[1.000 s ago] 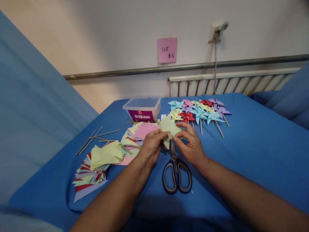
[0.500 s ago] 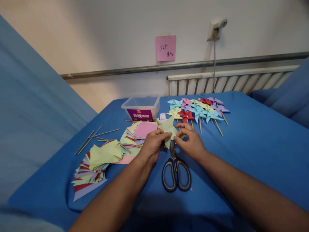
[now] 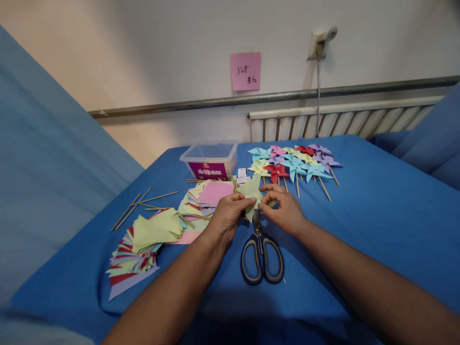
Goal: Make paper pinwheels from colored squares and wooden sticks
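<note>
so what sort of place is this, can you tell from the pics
Most likely an indoor craft workspace: the person holds a sheet of pale green paper, colourful pinwheels lie grouped farther back, and a radiator beyond them suggests a room indoors.

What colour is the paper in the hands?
The paper is pale yellowish green, as the head view shows.
</note>
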Motion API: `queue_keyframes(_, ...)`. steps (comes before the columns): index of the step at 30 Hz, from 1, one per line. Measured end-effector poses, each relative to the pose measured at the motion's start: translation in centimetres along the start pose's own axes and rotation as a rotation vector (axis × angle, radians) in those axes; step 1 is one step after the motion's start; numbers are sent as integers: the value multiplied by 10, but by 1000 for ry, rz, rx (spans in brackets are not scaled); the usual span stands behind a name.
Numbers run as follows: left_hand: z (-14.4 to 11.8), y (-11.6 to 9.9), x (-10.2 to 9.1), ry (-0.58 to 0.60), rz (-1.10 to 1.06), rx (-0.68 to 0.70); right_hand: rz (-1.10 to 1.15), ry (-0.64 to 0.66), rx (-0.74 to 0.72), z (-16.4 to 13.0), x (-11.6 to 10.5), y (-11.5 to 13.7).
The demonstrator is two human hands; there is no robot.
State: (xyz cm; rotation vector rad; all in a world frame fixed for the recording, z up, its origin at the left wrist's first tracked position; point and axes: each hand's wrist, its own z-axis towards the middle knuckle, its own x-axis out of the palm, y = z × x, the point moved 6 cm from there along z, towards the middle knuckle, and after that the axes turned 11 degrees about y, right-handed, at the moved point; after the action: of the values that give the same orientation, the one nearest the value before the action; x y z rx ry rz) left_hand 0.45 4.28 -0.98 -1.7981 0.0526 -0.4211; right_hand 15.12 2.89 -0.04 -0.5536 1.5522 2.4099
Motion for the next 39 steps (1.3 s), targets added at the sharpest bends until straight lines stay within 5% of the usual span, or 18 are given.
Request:
queue_keyframes(15,0,-4,-1,-21,91,16,57,-26,11,-1,1,1)
queue_keyframes(20,2,-7,-5,0,170,-11,514,-86,204,1,-1,-16)
queue_keyframes(26,-1,-13,-2,136,366,-62,958,153,335,-1,15,-12)
queue_keyframes(32,-1,-15,2,279,559,-61,879,188,328,-6,21,-15)
queue_keyframes(39,0,-22,0,180,532,20,803,72,344,-3,23,-20)
